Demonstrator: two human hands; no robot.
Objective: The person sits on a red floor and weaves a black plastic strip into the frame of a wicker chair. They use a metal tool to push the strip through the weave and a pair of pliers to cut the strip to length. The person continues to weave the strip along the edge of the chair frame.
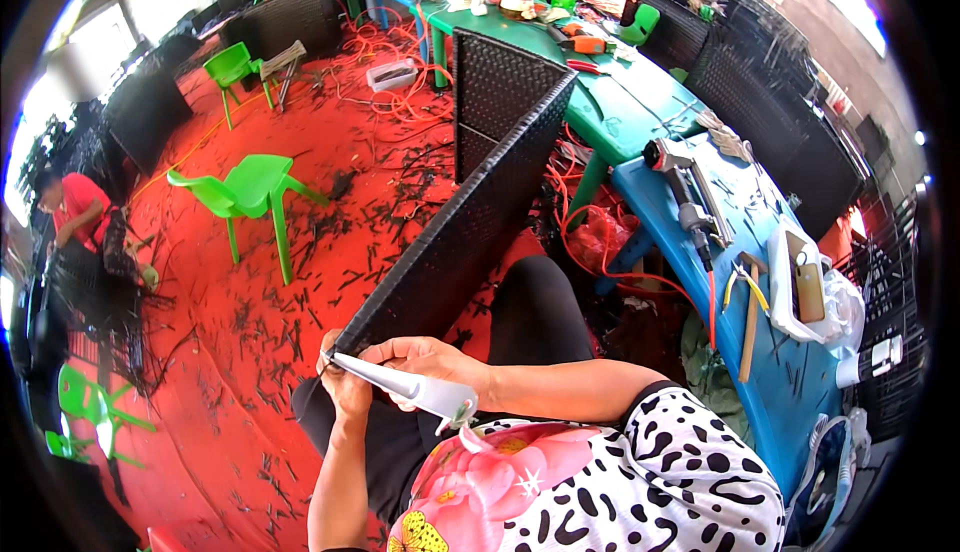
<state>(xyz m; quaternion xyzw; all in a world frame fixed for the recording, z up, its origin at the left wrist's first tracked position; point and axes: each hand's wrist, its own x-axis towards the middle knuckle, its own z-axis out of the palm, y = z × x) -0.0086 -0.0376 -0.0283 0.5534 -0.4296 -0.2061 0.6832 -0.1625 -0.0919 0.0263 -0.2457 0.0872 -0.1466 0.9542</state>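
A long black woven panel (470, 214) slants from the green table down to my lap. At its near corner, my left hand (346, 388) is closed, with the fingers gripping the edge. My right hand (436, 360) lies beside it with curled fingers close to the panel's end; what these fingers hold is hidden. A white tapered piece with a wide, partly see-through end (410, 386) crosses in front of both hands, its narrow tip by the panel corner. Whether it is held or merely hangs there, I cannot tell.
On the blue table (640, 187) at my right lie an air stapler (690, 192) with a red hose, a hammer (750, 327), yellow-handled pliers (748, 287) and a white tray (785, 302). Green chairs (255, 187) and black scraps cover parts of the red floor. Another person (85, 207) works at left.
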